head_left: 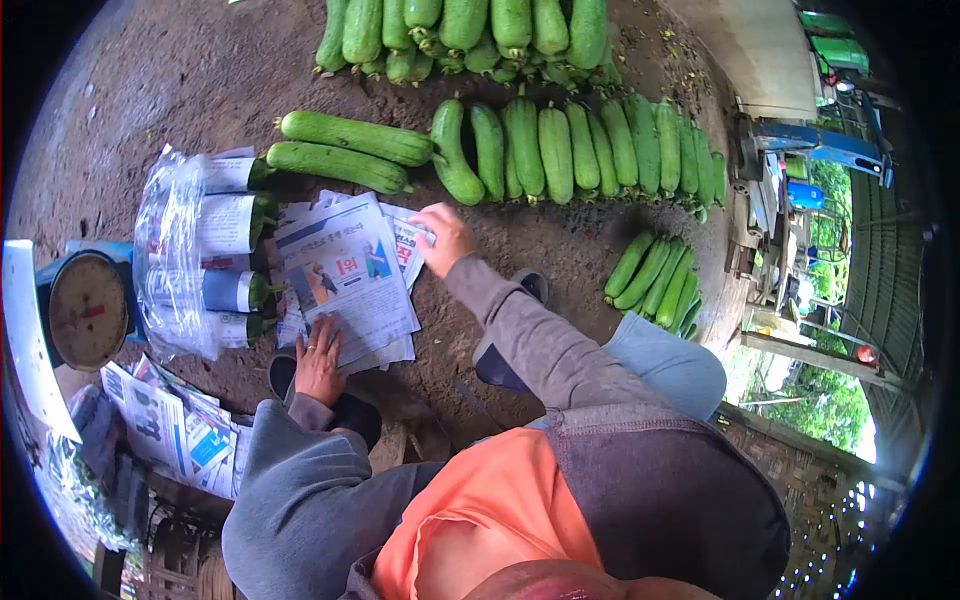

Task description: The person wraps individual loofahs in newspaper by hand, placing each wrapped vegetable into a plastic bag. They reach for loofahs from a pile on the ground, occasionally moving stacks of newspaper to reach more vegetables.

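A loose stack of newspaper sheets [345, 290] lies on the dirt ground in front of me. My left hand [318, 360], with a ring on one finger, rests flat on the lower edge of the top sheet, fingers extended. At the upper right edge of the stack, my right hand [447, 240] has its fingers closed on the edge of a newspaper sheet. Two long green gourds [345, 150] lie just above the papers. Left of the papers is a clear plastic bag [170, 260] containing several newspaper-wrapped gourds [225, 225], their green ends sticking out.
A row of gourds [560, 155] runs to the right, with a larger pile [465, 25] at the top. A smaller bunch [652, 275] lies by my right knee. A dial scale [88, 310] stands at left, above more newspapers [180, 430].
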Action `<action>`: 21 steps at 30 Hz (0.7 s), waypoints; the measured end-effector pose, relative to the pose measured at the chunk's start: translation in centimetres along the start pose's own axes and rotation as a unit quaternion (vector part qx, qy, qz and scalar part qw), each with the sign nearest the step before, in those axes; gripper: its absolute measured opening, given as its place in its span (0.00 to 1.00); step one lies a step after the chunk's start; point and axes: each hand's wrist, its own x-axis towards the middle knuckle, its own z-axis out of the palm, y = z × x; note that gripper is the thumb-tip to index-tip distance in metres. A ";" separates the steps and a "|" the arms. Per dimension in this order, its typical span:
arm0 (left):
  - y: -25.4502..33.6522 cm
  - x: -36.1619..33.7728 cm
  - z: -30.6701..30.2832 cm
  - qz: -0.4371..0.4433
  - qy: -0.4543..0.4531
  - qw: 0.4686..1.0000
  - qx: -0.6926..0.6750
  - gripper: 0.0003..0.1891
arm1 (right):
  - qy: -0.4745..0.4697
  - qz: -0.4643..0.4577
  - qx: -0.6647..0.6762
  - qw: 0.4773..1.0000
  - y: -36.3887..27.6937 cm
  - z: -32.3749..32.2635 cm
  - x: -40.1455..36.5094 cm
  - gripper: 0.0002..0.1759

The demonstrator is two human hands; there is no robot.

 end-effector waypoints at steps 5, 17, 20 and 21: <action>-0.1 0.6 0.3 0.018 0.026 0.999 0.004 0.49 | 0.095 0.114 -0.010 0.989 5.3 -7.0 0.1 0.13; -0.5 1.3 0.6 0.043 0.046 0.998 0.010 0.43 | 0.380 0.066 -0.214 0.897 15.2 -26.3 4.5 0.10; -0.3 1.3 0.6 0.038 0.040 0.998 0.003 0.44 | 0.388 0.067 -0.289 0.872 16.8 -32.8 7.5 0.12; -0.3 1.4 0.6 0.035 0.040 0.999 0.005 0.44 | 0.390 0.078 -0.300 0.867 17.6 -34.6 8.8 0.13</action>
